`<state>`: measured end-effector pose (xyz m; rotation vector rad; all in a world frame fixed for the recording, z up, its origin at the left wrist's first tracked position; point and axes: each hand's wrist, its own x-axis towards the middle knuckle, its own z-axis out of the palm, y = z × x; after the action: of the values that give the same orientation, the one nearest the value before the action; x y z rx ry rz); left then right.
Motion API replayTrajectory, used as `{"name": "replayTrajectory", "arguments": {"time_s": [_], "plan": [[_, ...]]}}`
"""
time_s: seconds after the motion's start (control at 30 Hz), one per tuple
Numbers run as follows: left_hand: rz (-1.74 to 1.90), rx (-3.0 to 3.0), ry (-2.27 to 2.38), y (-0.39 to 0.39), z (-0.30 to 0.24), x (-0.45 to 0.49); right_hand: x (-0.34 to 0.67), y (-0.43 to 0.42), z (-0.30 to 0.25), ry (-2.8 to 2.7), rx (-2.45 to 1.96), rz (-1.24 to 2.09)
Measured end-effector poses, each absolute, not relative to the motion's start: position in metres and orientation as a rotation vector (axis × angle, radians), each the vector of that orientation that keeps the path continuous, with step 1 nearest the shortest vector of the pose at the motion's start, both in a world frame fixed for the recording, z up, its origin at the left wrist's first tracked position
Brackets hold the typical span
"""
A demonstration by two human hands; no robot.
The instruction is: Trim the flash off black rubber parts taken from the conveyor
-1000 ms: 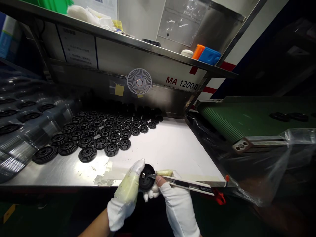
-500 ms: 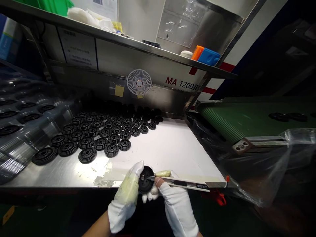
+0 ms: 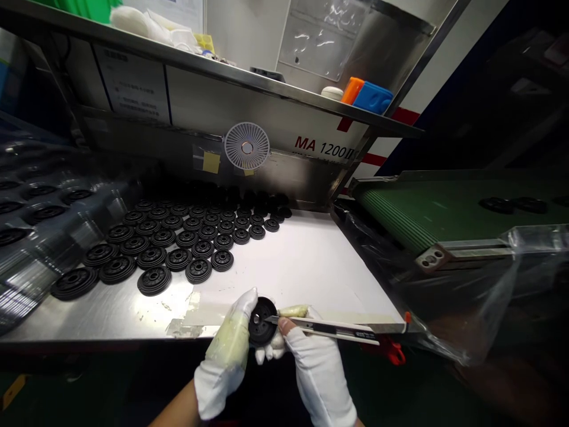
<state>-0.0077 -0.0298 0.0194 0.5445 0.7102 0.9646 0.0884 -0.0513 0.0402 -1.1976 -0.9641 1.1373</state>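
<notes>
Left grip [image 3: 226, 356], white glove with yellowish tape round the thumb: closed on a black disc [image 3: 262, 322], thumb over the upper rim, fingers curled beneath. The disc sits upright between the two grips, just off the near edge of the worktop [image 3: 302, 267], face turned to the camera.

Right grip [image 3: 317, 376], white glove: closed round the front of a long slim cutter [image 3: 338, 330]. Its tip lies at the disc's centre hole. The body runs away to the right of that grip and ends in a red part [image 3: 393, 353].

Hard to make out:
- The disc's lower edge is hidden behind the left fingers.
- Whether the tip presses into the disc or only rests on it cannot be told.
- The right wrist is cut off by the bottom edge, and only part of the left forearm shows.
- The print on the cutter is too small to read.

Beyond and left of the left grip are rows of black discs [image 3: 178, 243] lying flat on the worktop. The farthest rows are lost in shadow. Further left, clear trays [image 3: 35, 213] are blurred by glare. Just left of that grip lies a patch of tape [image 3: 195, 308]. A green conveyor [image 3: 444, 213] stands well off to the right of the right grip, with clear plastic sheet [image 3: 511, 279] in front of it.

Against half a second ago: both grips hold as they did, disc and cutter in the same place between them, tip at the same spot. Only the background has slid slightly left.
</notes>
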Motion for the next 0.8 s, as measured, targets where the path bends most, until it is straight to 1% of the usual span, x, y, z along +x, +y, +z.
{"name": "replayTrajectory", "arguments": {"time_s": [0.1, 0.23, 0.4, 0.47, 0.53, 0.67, 0.73, 0.8], "plan": [[0.989, 0.592, 0.679, -0.030, 0.017, -0.008, 0.090, -0.051, 0.040, -0.974, -1.196, 1.151], [0.978, 0.616, 0.649, -0.030, 0.014, -0.009, 0.089, -0.049, 0.036, -0.972, -1.149, 1.269], [0.999, 0.584, 0.670, -0.030, 0.010, -0.008, 0.086, -0.050, 0.038, -0.928, -1.212, 1.092], [1.002, 0.579, 0.671, -0.029, 0.009, -0.006, 0.086, -0.049, 0.038, -0.923, -1.222, 1.079], [0.989, 0.569, 0.658, -0.029, 0.010, -0.006, 0.089, -0.048, 0.037, -0.933, -1.183, 1.174], [0.993, 0.558, 0.588, -0.030, 0.018, -0.009, 0.101, -0.046, 0.032, -0.885, -0.956, 1.486], [1.017, 0.549, 0.586, -0.031, 0.022, -0.013, 0.109, -0.045, 0.032, -0.801, -0.910, 1.495], [1.052, 0.564, 0.636, -0.030, 0.022, -0.018, 0.115, -0.045, 0.035, -0.692, -0.927, 1.425]]}}
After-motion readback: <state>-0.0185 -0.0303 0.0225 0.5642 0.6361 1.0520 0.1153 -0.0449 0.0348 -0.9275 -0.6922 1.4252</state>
